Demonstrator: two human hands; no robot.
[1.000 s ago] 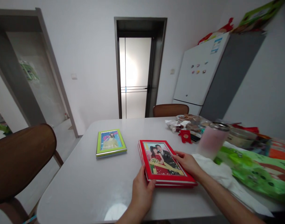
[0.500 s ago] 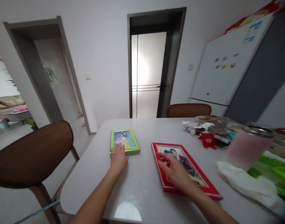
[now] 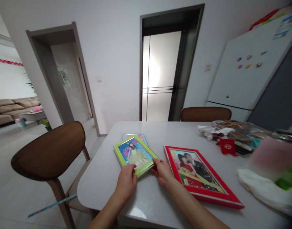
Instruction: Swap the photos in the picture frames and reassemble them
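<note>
A green picture frame (image 3: 119,151) with a photo of a figure in a pale yellow dress is tilted up off the table. My left hand (image 3: 127,180) grips its near left corner, and my right hand (image 3: 163,171) is closed on its near right corner. Behind and partly beneath it lies a light blue picture frame (image 3: 145,140) with a pinkish picture, mostly covered. To the right of my right hand, a larger red picture frame (image 3: 217,170) with a photo of a couple lies face up on the table.
The pale glossy table (image 3: 100,178) has a rounded left corner. Right of the frames are a red packet (image 3: 227,147), food packaging (image 3: 246,130), a pink jar (image 3: 262,156) and a white cloth (image 3: 262,187). Brown chairs (image 3: 50,151) stand at the left and far side.
Both hands have taken hold of the green frame, lifting and turning it, which uncovers the blue frame underneath. My right hand has left the red frame. The view has swung left.
</note>
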